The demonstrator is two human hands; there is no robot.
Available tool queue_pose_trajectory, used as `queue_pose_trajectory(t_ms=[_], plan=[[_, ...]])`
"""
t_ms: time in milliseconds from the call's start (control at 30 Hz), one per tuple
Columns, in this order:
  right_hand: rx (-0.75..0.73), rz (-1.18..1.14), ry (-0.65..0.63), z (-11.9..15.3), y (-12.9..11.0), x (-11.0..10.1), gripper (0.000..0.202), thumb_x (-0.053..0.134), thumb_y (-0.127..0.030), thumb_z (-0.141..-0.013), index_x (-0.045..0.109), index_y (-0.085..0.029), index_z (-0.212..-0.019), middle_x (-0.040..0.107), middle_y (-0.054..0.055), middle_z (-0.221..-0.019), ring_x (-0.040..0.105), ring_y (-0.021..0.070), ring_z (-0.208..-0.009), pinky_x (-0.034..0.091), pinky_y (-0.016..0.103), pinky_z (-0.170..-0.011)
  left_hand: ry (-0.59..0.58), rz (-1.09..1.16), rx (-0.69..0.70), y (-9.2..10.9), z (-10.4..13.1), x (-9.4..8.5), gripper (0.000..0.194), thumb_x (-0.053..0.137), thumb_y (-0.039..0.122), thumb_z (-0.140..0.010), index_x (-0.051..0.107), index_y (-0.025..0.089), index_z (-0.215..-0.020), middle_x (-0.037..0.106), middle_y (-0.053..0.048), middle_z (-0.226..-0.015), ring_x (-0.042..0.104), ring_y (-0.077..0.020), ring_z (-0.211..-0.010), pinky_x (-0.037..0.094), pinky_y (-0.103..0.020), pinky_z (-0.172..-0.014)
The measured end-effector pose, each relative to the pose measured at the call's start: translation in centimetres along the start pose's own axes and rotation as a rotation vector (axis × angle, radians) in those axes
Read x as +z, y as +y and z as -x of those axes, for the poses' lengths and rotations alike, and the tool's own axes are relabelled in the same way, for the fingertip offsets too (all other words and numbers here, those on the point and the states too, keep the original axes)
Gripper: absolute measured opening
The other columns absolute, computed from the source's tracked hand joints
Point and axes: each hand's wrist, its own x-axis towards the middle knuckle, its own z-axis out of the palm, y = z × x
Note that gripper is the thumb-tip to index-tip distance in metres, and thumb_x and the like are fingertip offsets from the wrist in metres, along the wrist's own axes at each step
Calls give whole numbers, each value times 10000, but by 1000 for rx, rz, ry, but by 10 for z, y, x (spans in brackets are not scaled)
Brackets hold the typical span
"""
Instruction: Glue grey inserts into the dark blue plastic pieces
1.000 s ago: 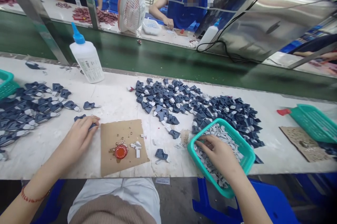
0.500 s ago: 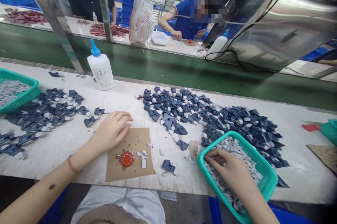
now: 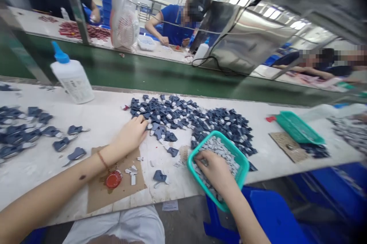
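Observation:
My left hand [image 3: 133,133] is at the near left edge of a pile of dark blue plastic parts [image 3: 174,108], its fingers stretched forward and slightly bent. The fingertips touch or nearly touch the parts there; no held part shows. My right hand [image 3: 213,167] dips into a green basket [image 3: 243,165] of small light grey plastic pieces [image 3: 220,146]. Its thumb and fingers are drawn together, and whatever lies between them is hidden. Below my left wrist, a brown cardboard sheet [image 3: 97,202] carries a red cap [image 3: 113,179] with wet liquid around it and several loose grey pieces [image 3: 132,173].
A white bottle [image 3: 75,81] with a blue nozzle stands at the back left. More dark blue parts with grey pieces [image 3: 25,133] spread across the left. One dark blue part [image 3: 159,176] lies near the front edge. Another green basket [image 3: 299,127] is at right. People sit across the divider.
My left hand has moved from above the cardboard to the edge of the dark blue pile. My right hand stays in the basket. The view has turned right. Another dark blue part shows near the left group.

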Motion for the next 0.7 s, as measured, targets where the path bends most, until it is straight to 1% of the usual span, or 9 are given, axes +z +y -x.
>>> queue_pose_trajectory(t_ms=[167, 233, 300, 400, 467, 533, 633, 667, 700], plan=[[-16, 86, -7, 6, -2, 1, 145, 536, -80, -871, 631, -159, -796, 666, 61, -866, 629, 203, -890, 495, 351, -804, 15, 22, 38, -5, 13, 2, 248, 372, 191, -929, 599, 146, -1020, 609, -166, -1138, 622, -314, -957, 513, -407, -728], [-13, 102, -24, 9, -1, 2, 99, 572, -133, -904, 637, -150, -831, 664, 35, -889, 631, 180, -893, 513, 358, -810, 12, 30, 28, -6, 18, 0, 256, 370, 218, -924, 600, 159, -1018, 638, -158, -1099, 635, -325, -945, 503, -393, -683], [-7, 108, -36, 10, 1, 4, 96, 594, -220, -927, 644, -152, -881, 667, 24, -931, 637, 166, -896, 530, 367, -813, -5, 44, -21, -6, 22, -5, 263, 377, 265, -920, 603, 180, -1023, 672, -144, -1043, 648, -334, -928, 483, -374, -643], [12, 94, -27, 12, 4, 7, 142, 592, -285, -938, 651, -156, -953, 673, 37, -990, 646, 169, -904, 544, 375, -813, -51, 151, -177, -5, 30, -18, 285, 424, 386, -902, 610, 216, -1036, 715, -117, -977, 668, -330, -823, 457, -360, -605], [30, 71, -8, 12, 7, 9, 161, 588, -295, -942, 649, -157, -999, 674, 41, -1006, 652, 168, -896, 549, 376, -809, -64, 325, -294, -7, 35, -28, 335, 504, 476, -856, 624, 236, -1057, 730, -94, -991, 674, -309, -773, 473, -357, -636], [50, 43, 9, 11, 9, 11, 177, 585, -302, -945, 644, -157, -1026, 674, 43, -1012, 655, 166, -884, 553, 375, -804, -77, 539, -418, -11, 42, -37, 423, 606, 545, -777, 652, 234, -1060, 736, -84, -1040, 683, -292, -783, 496, -345, -680], [77, 8, 18, 9, 12, 14, 188, 586, -315, -943, 644, -156, -1026, 674, 44, -1013, 656, 163, -871, 556, 369, -792, -145, 807, -629, -20, 59, -44, 548, 727, 559, -681, 674, 200, -1092, 754, -65, -995, 683, -256, -724, 513, -318, -662], [85, -1, 17, 8, 13, 14, 191, 588, -319, -942, 644, -156, -1024, 674, 44, -1012, 656, 162, -865, 558, 364, -784, -145, 883, -702, -24, 66, -44, 558, 751, 541, -670, 675, 197, -1102, 761, -44, -960, 676, -231, -677, 518, -311, -648], [91, -10, 17, 7, 14, 15, 195, 589, -324, -942, 645, -157, -1023, 674, 44, -1010, 656, 159, -857, 559, 359, -775, -111, 958, -769, -28, 74, -42, 544, 772, 511, -666, 678, 200, -1102, 763, -19, -941, 670, -205, -646, 527, -308, -645]])
